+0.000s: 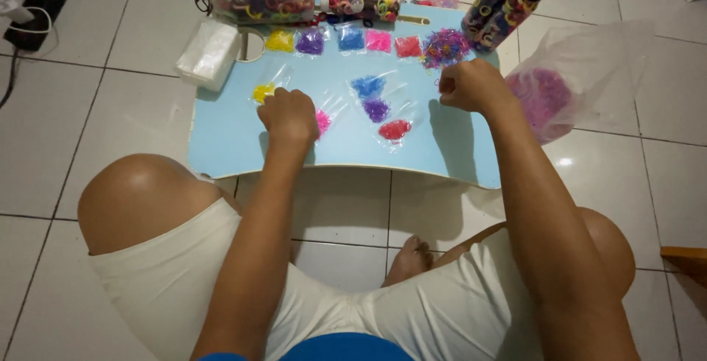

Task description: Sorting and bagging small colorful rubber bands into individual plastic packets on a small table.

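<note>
Head view: seated on a tiled floor, a person works at a low blue counter [228,136]. The left hand [289,117] is fisted, its grip closed beside a pink band packet [323,121]. The right hand [471,85] is curled shut near loose multicoloured bands [445,46]; whether it holds any, I cannot tell.

A: Count on the blue counter [228,140]?
B: Ten small clear bags of bands: five along its far edge, five mid-board. One loose mixed pile [445,46] at the far edge. Two dark bottles [504,0] just beyond it.
</note>
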